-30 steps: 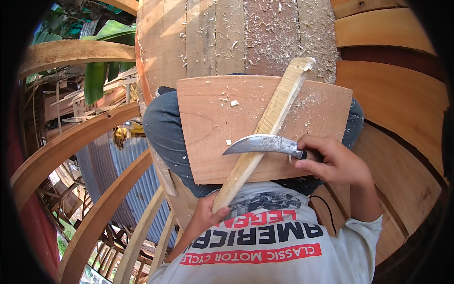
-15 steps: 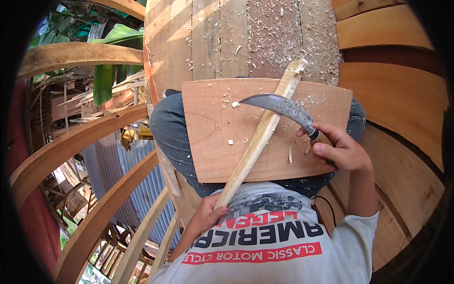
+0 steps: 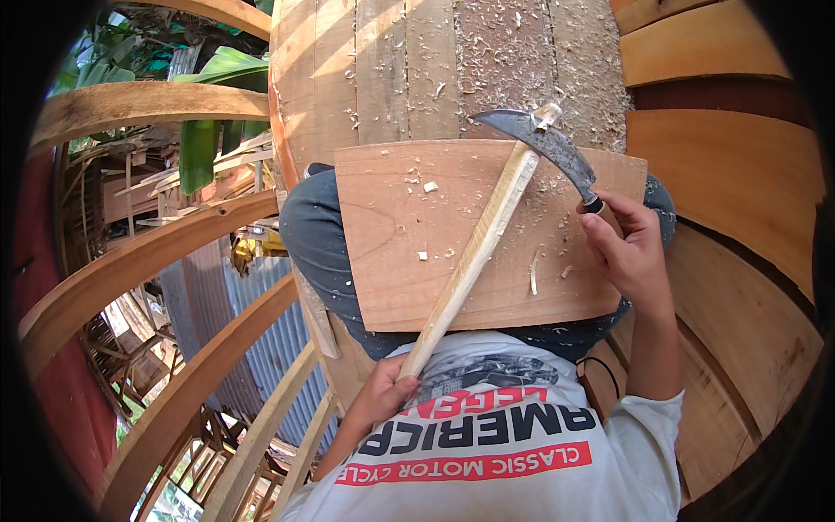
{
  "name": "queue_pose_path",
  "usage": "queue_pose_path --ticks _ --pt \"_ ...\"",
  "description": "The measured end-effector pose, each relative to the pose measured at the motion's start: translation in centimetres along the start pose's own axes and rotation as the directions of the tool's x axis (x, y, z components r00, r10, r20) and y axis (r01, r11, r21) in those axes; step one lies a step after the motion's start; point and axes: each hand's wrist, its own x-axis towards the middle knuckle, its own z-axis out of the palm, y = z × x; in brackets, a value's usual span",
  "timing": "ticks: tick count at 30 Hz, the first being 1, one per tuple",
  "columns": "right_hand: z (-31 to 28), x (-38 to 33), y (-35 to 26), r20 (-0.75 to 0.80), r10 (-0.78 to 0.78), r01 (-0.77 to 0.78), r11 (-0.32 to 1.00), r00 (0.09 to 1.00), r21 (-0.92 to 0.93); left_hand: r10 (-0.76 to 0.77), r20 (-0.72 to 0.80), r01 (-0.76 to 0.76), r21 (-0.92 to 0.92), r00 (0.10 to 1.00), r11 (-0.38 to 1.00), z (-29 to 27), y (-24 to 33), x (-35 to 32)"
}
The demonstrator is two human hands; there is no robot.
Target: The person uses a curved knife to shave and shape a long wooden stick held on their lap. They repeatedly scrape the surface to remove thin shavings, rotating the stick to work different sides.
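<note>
Close to my shirt, my left hand (image 3: 384, 391) is closed round the near end of a pale wooden stick (image 3: 474, 252). The stick slants away to the right across a flat board (image 3: 383, 287) that rests on my lap, and its far end sticks out past the board's far edge. My right hand (image 3: 628, 248) grips the short handle of a curved knife (image 3: 561, 157). Its sickle-like grey blade lies across the stick near the far end, with the tip pointing left. The blade covers part of the stick there. A few wood chips (image 3: 430, 186) and a thin curled shaving (image 3: 533, 272) lie on the board.
Beyond the board, the plank floor (image 3: 383, 78) is strewn with shavings, thickest at the far right. Curved wooden ribs (image 3: 156, 239) stand on my left, with corrugated metal sheets (image 3: 270, 322) outside them. Overlapping curved planks (image 3: 713, 165) form a wall on my right.
My right hand has moved the knife away from me along the stick, from its middle part to near the far end. My left hand keeps its hold at the near end.
</note>
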Motion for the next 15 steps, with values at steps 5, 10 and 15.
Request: queue_pose_path --ticks 5,10,15 --pt "-0.1 0.9 1.6 -0.239 -0.622 0.403 0.707 0.746 -0.581 -0.028 0.013 0.028 -0.046 1.0 0.999 0.1 -0.4 0.0" --pt "-1.2 -1.4 -3.5 -0.16 -0.03 0.04 0.997 0.987 0.064 -0.019 0.013 0.019 -0.029 1.0 0.999 0.1 -0.2 0.0" --pt "-0.7 -1.3 -2.0 0.38 0.203 -0.206 0.978 0.903 -0.034 -0.004 0.032 0.005 -0.012 0.999 1.0 -0.1 -0.8 0.1"
